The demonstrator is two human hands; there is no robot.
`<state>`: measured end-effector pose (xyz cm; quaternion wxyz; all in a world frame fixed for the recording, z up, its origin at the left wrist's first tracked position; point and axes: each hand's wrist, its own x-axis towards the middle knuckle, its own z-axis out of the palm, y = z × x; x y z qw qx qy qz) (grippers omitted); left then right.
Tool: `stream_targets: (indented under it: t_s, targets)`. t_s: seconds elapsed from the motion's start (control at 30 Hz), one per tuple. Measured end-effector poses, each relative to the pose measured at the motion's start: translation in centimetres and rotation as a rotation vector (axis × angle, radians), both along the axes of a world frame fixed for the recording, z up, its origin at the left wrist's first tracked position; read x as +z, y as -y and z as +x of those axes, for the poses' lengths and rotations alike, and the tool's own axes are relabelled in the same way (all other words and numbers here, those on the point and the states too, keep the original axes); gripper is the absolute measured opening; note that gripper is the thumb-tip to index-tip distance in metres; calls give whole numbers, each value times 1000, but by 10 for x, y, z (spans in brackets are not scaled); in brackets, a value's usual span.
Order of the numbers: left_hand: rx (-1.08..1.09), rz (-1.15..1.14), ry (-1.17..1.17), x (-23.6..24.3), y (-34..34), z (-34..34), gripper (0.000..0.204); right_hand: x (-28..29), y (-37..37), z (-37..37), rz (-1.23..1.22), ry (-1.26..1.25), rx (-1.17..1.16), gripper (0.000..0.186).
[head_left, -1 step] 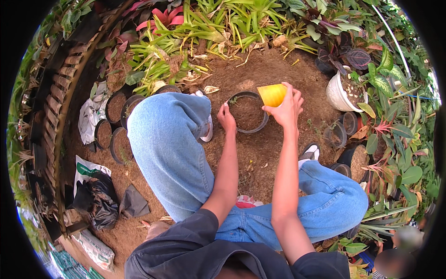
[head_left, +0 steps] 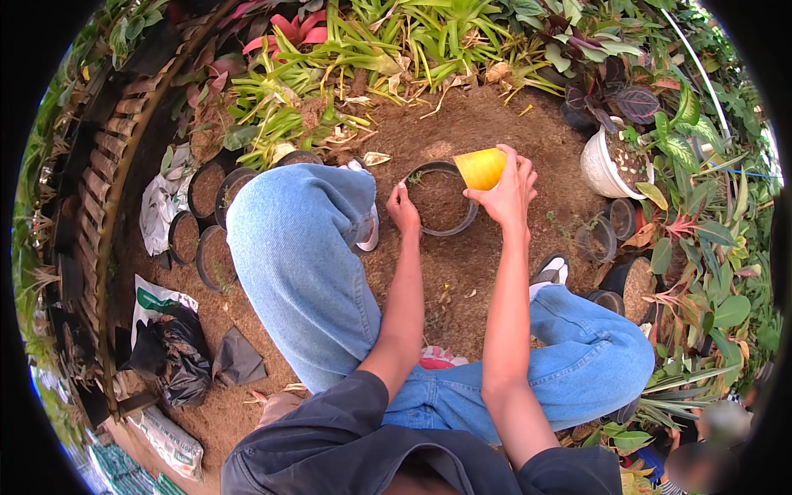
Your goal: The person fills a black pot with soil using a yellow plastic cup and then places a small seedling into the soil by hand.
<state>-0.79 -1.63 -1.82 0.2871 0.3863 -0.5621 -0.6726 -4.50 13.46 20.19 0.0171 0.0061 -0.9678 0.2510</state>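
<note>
My right hand (head_left: 509, 191) grips a yellow cup-shaped container (head_left: 481, 169) from its right side, thumb below and fingers above. The container is tilted, its mouth toward the left, over the right rim of a round black plant pot (head_left: 464, 224). Brown soil (head_left: 441, 202) lies inside the pot, and a small green sprig (head_left: 416, 176) shows near its upper left rim. Curled against the pot's left side, my left hand (head_left: 403, 211) holds it by the rim. What the yellow container holds is hidden.
Several soil-filled black pots (head_left: 183, 238) stand left of my bent knee, near a black plastic bag (head_left: 183, 355). A white pot (head_left: 601, 169) and small black pots (head_left: 596, 239) stand at the right. Leafy green plants (head_left: 379, 49) edge the far ground.
The yellow container has shifted very slightly left and up with my right hand and looks a little more tilted. My left hand and the black pot stay put.
</note>
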Motion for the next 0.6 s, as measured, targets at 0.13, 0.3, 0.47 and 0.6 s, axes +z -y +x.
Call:
stream_targets:
  t_s: [0.13, 0.3, 0.47, 0.6]
  targets:
    - [11, 11, 3, -3, 0, 0, 40, 5, 11, 3, -46, -67, 87, 106]
    - [28, 2, 0, -7, 5, 0, 39, 10, 16, 4, -59, -116, 132, 108]
    - [1, 23, -6, 0, 1, 0, 39, 14, 7, 2, -88, -112, 171, 107]
    - [29, 11, -12, -2, 8, -1, 38, 10, -11, -6, -257, -316, 88, 104]
